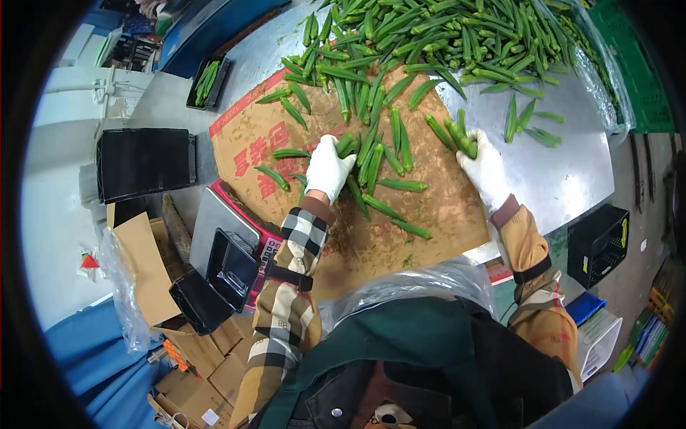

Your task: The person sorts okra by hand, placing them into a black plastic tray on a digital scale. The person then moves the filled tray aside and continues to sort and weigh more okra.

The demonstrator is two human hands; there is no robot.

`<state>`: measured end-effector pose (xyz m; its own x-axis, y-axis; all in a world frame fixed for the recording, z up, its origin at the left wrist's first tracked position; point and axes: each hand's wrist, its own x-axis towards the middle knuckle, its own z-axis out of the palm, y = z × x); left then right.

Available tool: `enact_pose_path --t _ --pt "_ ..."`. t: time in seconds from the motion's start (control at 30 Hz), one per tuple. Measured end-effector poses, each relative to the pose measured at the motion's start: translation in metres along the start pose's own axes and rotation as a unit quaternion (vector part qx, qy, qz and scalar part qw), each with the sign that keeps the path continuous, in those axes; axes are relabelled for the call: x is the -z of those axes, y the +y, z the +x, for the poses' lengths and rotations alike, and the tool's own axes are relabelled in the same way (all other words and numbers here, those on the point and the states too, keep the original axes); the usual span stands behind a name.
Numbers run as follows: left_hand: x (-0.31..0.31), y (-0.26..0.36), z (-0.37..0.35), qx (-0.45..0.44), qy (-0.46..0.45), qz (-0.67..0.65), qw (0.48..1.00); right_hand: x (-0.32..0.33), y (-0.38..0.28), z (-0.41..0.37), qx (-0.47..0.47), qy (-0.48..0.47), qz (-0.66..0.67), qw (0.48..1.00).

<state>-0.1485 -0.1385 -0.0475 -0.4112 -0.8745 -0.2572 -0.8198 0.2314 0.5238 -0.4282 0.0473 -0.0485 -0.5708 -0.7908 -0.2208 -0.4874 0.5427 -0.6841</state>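
Both my hands wear white gloves. My left hand (328, 169) grips a few green okra pods (348, 145) over a flattened cardboard sheet (371, 236). My right hand (484, 166) holds a small bunch of okra (459, 136) at the cardboard's right edge. Loose okra pods (394, 184) lie scattered on the cardboard between my hands. A large heap of okra (443, 36) covers the far part of the metal table (572, 164).
A scale with a metal pan (218, 229) and stacked black trays (221, 275) sit at my left. A black tray with okra (207, 82) lies far left. A black bin (146, 163), black crate (597, 243), green crate (636, 71) and cardboard boxes (207, 365) surround the table.
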Motion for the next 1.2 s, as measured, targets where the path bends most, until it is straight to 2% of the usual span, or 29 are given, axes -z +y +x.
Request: enact_pose_path --t 0.1,0.2,0.23,0.33,0.37,0.4,0.43,0.47,0.53,0.6,0.63,0.67,0.73,0.77,0.83,0.87,0.9,1.0,1.03,1.13,1.2 --pt "-0.018 0.008 -0.005 -0.041 0.021 0.115 0.992 -0.009 -0.002 0.035 -0.024 0.063 -0.039 0.997" --pt "-0.021 0.024 -0.004 -0.005 -0.024 0.162 0.986 -0.021 0.008 0.064 -0.027 0.063 -0.106 0.992" --pt "-0.021 0.021 -0.001 -0.015 -0.039 0.169 0.985 -0.014 0.002 0.066 -0.038 -0.009 -0.127 0.991" --pt "-0.013 0.010 0.001 -0.028 -0.066 0.151 0.986 0.001 -0.016 0.058 -0.026 -0.108 -0.101 0.989" --pt "-0.008 0.006 0.002 -0.026 -0.062 0.119 0.991 -0.004 -0.007 0.055 -0.002 -0.072 -0.041 0.997" --pt "-0.006 0.003 0.002 -0.026 -0.060 0.088 0.994 -0.007 -0.005 0.057 0.024 -0.046 -0.042 0.998" --pt "0.004 0.014 -0.002 -0.005 -0.016 -0.002 1.000 -0.011 -0.005 0.057 0.045 -0.020 -0.042 0.998" --pt "0.009 0.021 0.000 0.006 0.010 -0.033 0.999 -0.017 -0.004 0.056 0.065 0.005 -0.043 0.997" --pt "0.014 0.040 -0.001 -0.018 0.015 -0.039 0.999 -0.029 -0.014 0.054 0.076 -0.016 -0.008 0.997" --pt "-0.007 0.047 -0.004 -0.061 0.007 0.038 0.997 -0.064 -0.010 0.051 0.115 0.080 -0.122 0.983" --pt "-0.020 0.050 -0.008 -0.084 0.005 0.077 0.994 -0.074 0.001 0.057 0.168 0.073 -0.145 0.972" --pt "-0.032 0.051 -0.016 -0.129 0.054 0.114 0.984 -0.074 -0.010 0.058 0.158 0.085 -0.174 0.968" --pt "-0.045 0.051 -0.024 -0.099 0.018 0.141 0.985 -0.044 -0.027 0.053 0.065 0.020 -0.096 0.993" --pt "-0.047 0.049 -0.025 -0.109 0.013 0.158 0.981 -0.029 -0.028 0.053 0.044 0.068 -0.078 0.994" --pt "-0.046 0.048 -0.030 -0.143 0.068 0.155 0.975 -0.002 -0.007 0.068 -0.002 0.160 -0.027 0.987" --pt "-0.044 0.049 -0.032 -0.159 0.097 0.155 0.970 0.022 0.007 0.075 0.001 0.197 -0.045 0.979" --pt "-0.041 0.048 -0.033 -0.172 0.088 0.153 0.969 0.044 0.008 0.080 -0.078 0.213 -0.062 0.972" --pt "-0.036 0.053 -0.030 -0.209 0.117 0.183 0.954 0.076 0.072 0.108 -0.140 0.175 -0.180 0.958" --pt "-0.038 0.050 -0.026 -0.205 0.116 0.199 0.951 0.075 0.075 0.109 -0.165 0.155 -0.196 0.954" --pt "-0.037 0.041 -0.011 -0.215 0.070 0.205 0.952 0.062 0.081 0.118 -0.195 0.134 -0.228 0.944" --pt "-0.035 0.041 -0.004 -0.166 0.022 0.218 0.961 0.057 0.081 0.120 -0.185 0.134 -0.236 0.944"
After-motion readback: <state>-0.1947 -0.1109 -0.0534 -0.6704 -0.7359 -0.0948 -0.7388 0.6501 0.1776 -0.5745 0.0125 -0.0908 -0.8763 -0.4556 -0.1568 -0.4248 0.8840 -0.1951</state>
